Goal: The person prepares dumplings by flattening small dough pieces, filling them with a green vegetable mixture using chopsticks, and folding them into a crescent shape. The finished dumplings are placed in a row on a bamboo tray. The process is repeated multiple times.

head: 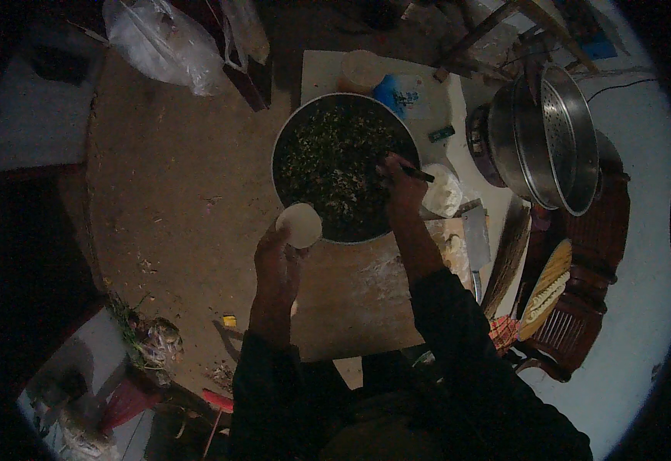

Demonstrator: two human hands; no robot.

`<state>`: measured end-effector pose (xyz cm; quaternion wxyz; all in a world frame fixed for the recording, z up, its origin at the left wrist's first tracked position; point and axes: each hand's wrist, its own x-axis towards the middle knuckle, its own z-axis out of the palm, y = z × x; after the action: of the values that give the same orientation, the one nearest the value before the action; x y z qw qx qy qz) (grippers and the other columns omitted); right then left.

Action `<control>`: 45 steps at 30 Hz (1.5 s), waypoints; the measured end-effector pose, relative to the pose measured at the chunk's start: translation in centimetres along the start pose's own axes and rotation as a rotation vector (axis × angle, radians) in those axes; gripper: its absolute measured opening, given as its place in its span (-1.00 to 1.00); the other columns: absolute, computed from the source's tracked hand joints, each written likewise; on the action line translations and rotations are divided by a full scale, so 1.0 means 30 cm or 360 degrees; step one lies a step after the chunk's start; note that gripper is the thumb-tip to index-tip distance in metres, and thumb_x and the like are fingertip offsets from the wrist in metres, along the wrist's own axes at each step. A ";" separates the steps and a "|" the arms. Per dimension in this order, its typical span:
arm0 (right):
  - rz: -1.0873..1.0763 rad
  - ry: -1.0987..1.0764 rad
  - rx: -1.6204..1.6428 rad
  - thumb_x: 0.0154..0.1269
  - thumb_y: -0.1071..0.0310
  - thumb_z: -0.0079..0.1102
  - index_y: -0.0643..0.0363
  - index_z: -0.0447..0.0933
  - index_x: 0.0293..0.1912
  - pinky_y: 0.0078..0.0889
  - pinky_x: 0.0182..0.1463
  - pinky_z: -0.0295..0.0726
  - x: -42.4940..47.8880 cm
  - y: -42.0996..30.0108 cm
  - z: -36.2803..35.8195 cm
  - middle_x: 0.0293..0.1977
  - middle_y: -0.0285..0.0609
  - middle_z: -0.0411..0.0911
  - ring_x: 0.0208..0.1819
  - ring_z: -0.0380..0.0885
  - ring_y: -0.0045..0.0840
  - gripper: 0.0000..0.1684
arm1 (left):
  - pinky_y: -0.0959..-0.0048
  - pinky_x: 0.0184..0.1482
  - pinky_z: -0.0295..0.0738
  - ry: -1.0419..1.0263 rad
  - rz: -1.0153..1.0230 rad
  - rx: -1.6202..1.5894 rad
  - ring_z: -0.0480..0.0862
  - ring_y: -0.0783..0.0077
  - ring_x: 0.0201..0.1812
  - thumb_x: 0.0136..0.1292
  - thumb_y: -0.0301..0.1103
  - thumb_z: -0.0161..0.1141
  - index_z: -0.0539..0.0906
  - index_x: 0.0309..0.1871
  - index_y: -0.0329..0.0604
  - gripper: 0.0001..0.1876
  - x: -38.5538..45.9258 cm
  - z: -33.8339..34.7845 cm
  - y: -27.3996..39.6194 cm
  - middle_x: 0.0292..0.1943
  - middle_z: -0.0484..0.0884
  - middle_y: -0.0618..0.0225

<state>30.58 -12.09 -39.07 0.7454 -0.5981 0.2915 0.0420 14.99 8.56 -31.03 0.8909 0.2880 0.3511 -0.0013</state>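
Note:
A large round basin [335, 167] of chopped green filling stands before me on the table. My left hand [281, 245] holds a thin round dough wrapper [300, 225] at the basin's lower left rim. Over the basin's right side, my right hand [403, 181] grips a dark-handled utensil [417, 172]; its far end is hidden. A white bowl of flour [443, 190] sits just right of that hand. Beneath my forearms lies a floured wooden board [353, 299]. To the right of my right forearm is a cleaver [477, 242] with a metal handle.
Stacked steel steamer pots [543, 144] stand at the right. Lower down, a round woven tray [547, 294] holds a row of dumplings near a wooden chair [583, 311]. A blue and white packet [402, 97] lies behind the basin. Plastic bags [162, 43] are at the upper left.

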 end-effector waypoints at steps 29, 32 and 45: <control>0.0207 -0.0172 0.0137 0.32 0.28 0.38 0.17 0.56 0.06 -0.52 -0.29 0.45 -0.044 -0.031 -0.022 -0.08 -0.25 0.66 -0.10 0.68 -0.45 -0.63 | 0.00 0.28 0.50 0.0062 0.0040 0.0047 0.53 0.06 0.26 0.41 -0.14 0.21 0.42 0.32 -0.25 -0.46 0.122 0.005 -0.051 0.23 0.51 0.10; 0.0211 -0.0176 0.0093 0.35 0.25 0.36 0.15 0.56 0.07 -0.52 -0.30 0.43 -0.069 -0.058 -0.036 -0.09 -0.26 0.64 -0.08 0.66 -0.48 -0.64 | -0.01 0.25 0.48 0.0077 0.0050 -0.0067 0.54 0.08 0.24 0.38 -0.12 0.23 0.45 0.31 -0.23 -0.46 0.159 0.012 -0.076 0.20 0.53 0.11; -0.0008 -0.0323 -0.0029 0.35 0.33 0.34 0.13 0.58 -0.01 -0.51 -0.30 0.47 -0.257 -0.218 -0.091 -0.08 -0.25 0.63 -0.21 0.62 -0.55 -0.74 | -0.10 0.30 0.46 0.0229 -0.0029 -0.0294 0.51 0.01 0.29 0.56 -0.11 -0.03 0.38 0.35 -0.26 -0.52 0.221 0.099 -0.118 0.28 0.49 0.05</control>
<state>25.87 -14.22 -29.97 0.7657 -0.5982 0.2125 0.1032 21.11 5.40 -35.25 0.8861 0.2009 0.4155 0.0436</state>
